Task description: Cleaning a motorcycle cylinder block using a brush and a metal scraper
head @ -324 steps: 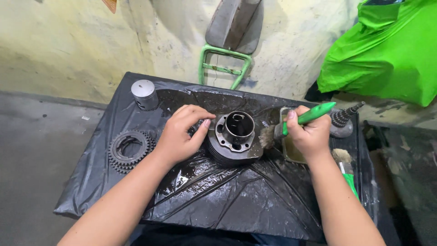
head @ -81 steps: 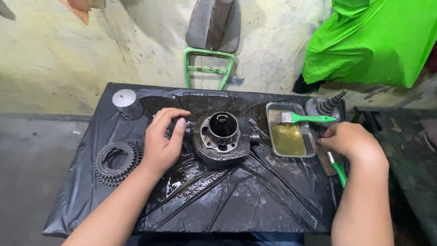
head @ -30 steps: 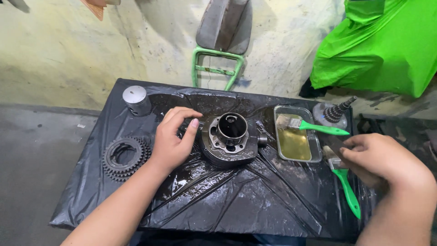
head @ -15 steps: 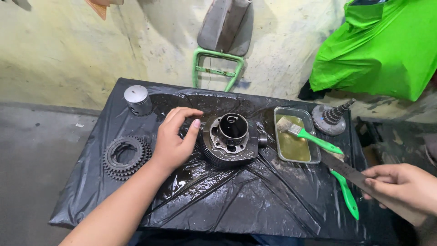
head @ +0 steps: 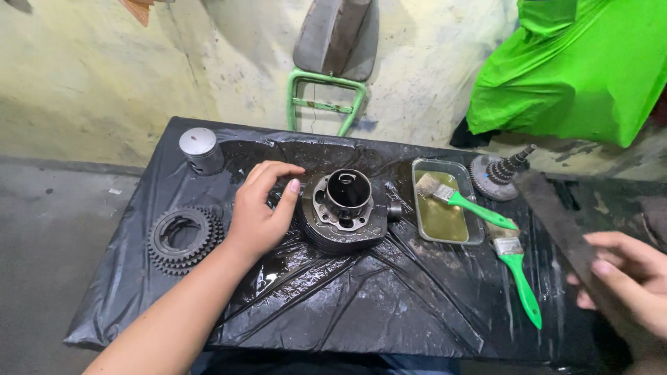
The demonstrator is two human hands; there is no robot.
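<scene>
A left hand (head: 258, 212) steadies a finned engine cylinder (head: 345, 210) at the centre of the plastic-covered tabletop (head: 389, 305), fingers curled against its nine-o'clock side. At four o'clock, the right hand (head: 625, 278) has its grip closed on a long dark flat file (head: 566, 232).

No packages, labels, signs or screens visible anywhere around engine cylinder (head: 345, 212) on black plastic sheet (head: 389, 305); nothing printed in frame.
</scene>
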